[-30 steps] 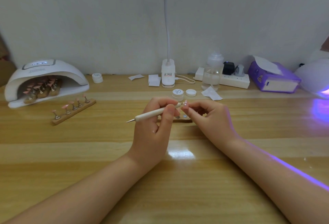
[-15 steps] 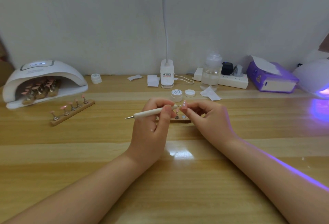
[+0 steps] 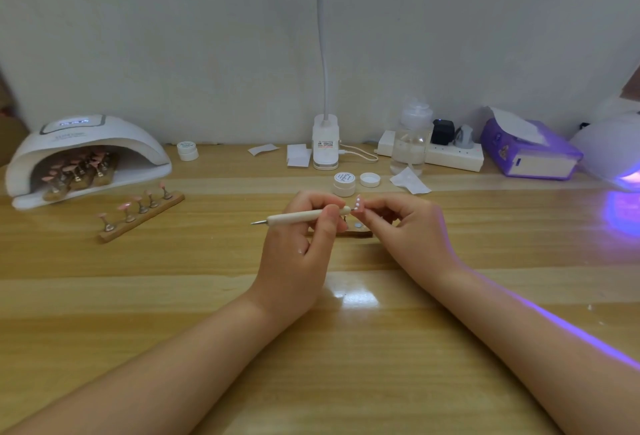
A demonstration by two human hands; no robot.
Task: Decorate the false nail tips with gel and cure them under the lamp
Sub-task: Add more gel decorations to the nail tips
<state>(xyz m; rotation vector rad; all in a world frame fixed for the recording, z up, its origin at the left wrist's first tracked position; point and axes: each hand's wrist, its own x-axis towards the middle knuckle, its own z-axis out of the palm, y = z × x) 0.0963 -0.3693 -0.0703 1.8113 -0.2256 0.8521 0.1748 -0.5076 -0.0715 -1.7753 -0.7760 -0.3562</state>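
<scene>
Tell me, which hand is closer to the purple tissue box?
Right. The right hand sits mid-table, nearer the tissue box at the far right; the left hand is farther left, holding the pen.

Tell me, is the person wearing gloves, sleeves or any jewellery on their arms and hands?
No. Both forearms are bare as far as the picture shows, with no sleeves. The left hand and right hand wear no gloves, and no rings, bracelets or watch show.

A home nail-art workstation set against a plain white wall. On the wooden desk (image 3: 173, 296) stand a white curing lamp (image 3: 86, 144), gel pots (image 3: 344, 183), a power strip (image 3: 450, 157) and a tissue box (image 3: 533, 157).
</scene>
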